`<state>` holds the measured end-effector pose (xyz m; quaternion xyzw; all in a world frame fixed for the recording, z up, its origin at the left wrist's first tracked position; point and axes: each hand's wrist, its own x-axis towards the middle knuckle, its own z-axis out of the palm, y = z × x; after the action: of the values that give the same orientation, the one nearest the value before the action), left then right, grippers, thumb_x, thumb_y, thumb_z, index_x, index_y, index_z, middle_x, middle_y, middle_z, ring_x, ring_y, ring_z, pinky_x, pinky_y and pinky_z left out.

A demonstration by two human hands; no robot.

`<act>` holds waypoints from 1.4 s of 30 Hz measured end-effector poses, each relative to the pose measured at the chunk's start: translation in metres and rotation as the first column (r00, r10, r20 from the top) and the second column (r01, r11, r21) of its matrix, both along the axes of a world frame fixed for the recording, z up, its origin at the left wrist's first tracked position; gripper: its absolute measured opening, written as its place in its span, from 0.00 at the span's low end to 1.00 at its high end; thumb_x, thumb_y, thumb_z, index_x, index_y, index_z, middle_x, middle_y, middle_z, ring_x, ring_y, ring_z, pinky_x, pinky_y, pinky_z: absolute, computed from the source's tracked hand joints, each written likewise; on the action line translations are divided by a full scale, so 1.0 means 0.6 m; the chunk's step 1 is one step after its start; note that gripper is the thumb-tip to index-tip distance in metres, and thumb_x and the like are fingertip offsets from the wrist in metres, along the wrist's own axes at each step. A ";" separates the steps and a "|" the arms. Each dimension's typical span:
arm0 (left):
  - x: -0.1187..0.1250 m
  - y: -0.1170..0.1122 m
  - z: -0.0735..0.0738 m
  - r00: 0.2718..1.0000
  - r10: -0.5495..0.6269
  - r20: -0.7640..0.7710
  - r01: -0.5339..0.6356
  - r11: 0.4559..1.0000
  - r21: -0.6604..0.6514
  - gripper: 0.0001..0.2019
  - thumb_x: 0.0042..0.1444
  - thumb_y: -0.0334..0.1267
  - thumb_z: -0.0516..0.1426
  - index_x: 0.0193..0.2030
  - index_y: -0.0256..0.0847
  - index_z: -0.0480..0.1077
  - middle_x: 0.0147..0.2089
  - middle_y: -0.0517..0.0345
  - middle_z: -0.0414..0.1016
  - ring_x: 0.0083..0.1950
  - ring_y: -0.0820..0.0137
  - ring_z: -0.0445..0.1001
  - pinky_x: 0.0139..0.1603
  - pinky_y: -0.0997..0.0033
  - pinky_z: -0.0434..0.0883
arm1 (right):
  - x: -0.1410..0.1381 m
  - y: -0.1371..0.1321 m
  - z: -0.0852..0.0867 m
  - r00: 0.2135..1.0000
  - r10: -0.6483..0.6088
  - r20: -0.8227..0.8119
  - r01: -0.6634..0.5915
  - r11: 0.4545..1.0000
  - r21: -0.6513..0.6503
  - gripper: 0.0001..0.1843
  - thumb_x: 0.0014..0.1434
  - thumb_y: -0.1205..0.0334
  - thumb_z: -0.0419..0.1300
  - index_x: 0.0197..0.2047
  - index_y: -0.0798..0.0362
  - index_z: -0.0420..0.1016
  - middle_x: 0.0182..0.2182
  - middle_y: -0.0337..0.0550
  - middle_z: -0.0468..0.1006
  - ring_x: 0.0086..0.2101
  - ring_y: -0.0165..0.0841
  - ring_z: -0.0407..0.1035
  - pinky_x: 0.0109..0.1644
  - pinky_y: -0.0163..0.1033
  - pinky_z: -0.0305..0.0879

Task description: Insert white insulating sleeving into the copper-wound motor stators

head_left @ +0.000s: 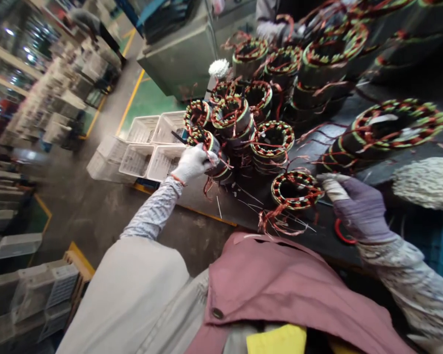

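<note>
Here the left hand (pixel 194 162) clutches a wound stator (pixel 207 140); the right hand (pixel 356 209) touches the nearer stator (pixel 294 189), grip unclear.

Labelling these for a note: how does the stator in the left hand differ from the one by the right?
The left stator is tilted, against a pile; the right stator lies flat, alone, bore up. The left hand wraps the first; the right hand only touches the second's rim. Both carry copper windings and red leads.

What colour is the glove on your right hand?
Purple-grey, with whitish fingertips, on the right hand beside the nearest wound stator; clearest in the head view.
</note>
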<state>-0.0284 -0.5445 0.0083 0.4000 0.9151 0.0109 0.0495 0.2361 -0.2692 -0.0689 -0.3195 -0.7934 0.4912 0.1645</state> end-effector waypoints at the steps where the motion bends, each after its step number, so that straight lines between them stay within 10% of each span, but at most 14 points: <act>1: 0.003 -0.005 0.004 1.000 -0.007 0.017 0.008 1.000 -0.017 0.09 0.54 0.38 0.57 0.36 0.42 0.79 0.38 0.50 0.76 0.39 0.64 0.74 0.45 0.61 0.73 | 0.004 0.001 0.000 1.000 0.013 0.006 -0.013 0.999 0.033 0.18 0.56 0.53 0.57 0.43 0.53 0.80 0.41 0.51 0.83 0.43 0.43 0.77 0.55 0.49 0.71; 5: 0.073 -0.026 0.061 0.999 -0.037 -0.025 0.038 0.998 0.044 0.06 0.56 0.38 0.58 0.31 0.44 0.77 0.42 0.52 0.77 0.45 0.63 0.76 0.48 0.59 0.74 | 0.019 0.014 0.003 0.989 0.141 0.050 -0.150 0.938 0.313 0.17 0.60 0.56 0.54 0.43 0.53 0.80 0.44 0.53 0.82 0.45 0.43 0.76 0.55 0.47 0.70; 8: 0.160 -0.005 0.074 0.986 0.016 -0.164 0.051 0.918 0.393 0.06 0.59 0.36 0.58 0.36 0.46 0.77 0.49 0.54 0.78 0.50 0.63 0.76 0.53 0.60 0.74 | 0.020 0.029 -0.006 0.969 0.219 0.111 -0.245 0.835 0.493 0.17 0.62 0.55 0.54 0.42 0.54 0.81 0.44 0.53 0.81 0.46 0.44 0.74 0.54 0.49 0.70; 12: 0.236 0.123 -0.027 0.893 -0.386 0.230 0.261 0.863 0.433 0.07 0.63 0.36 0.56 0.42 0.45 0.77 0.51 0.57 0.79 0.49 0.73 0.78 0.50 0.74 0.74 | 0.007 0.037 -0.032 0.911 0.320 0.258 -0.411 0.740 0.533 0.15 0.60 0.56 0.57 0.44 0.53 0.82 0.48 0.51 0.79 0.48 0.44 0.71 0.52 0.50 0.68; 17: 0.232 0.253 -0.137 0.876 -0.307 0.371 0.289 0.952 0.104 0.27 0.60 0.29 0.54 0.67 0.43 0.63 0.62 0.51 0.74 0.58 0.65 0.76 0.57 0.67 0.72 | -0.007 0.027 -0.054 0.845 0.359 0.397 -0.525 0.699 0.486 0.19 0.61 0.61 0.54 0.50 0.54 0.80 0.55 0.52 0.76 0.51 0.46 0.67 0.52 0.50 0.64; 32: 0.225 0.300 -0.085 0.835 -0.483 0.265 0.543 0.800 -0.253 0.15 0.67 0.37 0.49 0.52 0.40 0.74 0.48 0.45 0.79 0.48 0.60 0.78 0.42 0.65 0.69 | 0.019 0.028 -0.054 0.761 0.464 0.453 -0.647 0.598 0.473 0.23 0.65 0.62 0.50 0.59 0.58 0.74 0.62 0.58 0.68 0.50 0.45 0.66 0.50 0.47 0.61; 36: 0.244 0.313 -0.079 0.888 -0.259 0.380 0.358 0.908 -0.217 0.12 0.63 0.32 0.51 0.43 0.33 0.77 0.40 0.43 0.78 0.44 0.59 0.78 0.43 0.62 0.70 | 0.024 0.030 -0.044 0.705 0.493 0.509 -0.707 0.545 0.451 0.26 0.65 0.62 0.50 0.64 0.57 0.69 0.66 0.59 0.62 0.49 0.47 0.68 0.48 0.48 0.63; 42: 0.268 0.278 -0.097 0.664 -0.155 0.732 0.105 0.988 0.114 0.10 0.60 0.38 0.56 0.32 0.36 0.76 0.30 0.59 0.77 0.34 0.73 0.73 0.41 0.73 0.70 | 0.016 0.028 -0.042 0.684 0.488 0.543 -0.720 0.573 0.392 0.25 0.66 0.64 0.47 0.64 0.54 0.70 0.66 0.56 0.63 0.48 0.44 0.70 0.46 0.46 0.65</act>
<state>0.1326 -0.3780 -0.0498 0.4271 0.7852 0.1963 0.4032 0.2456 -0.2524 -0.0941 -0.0441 -0.9790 0.1808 -0.0838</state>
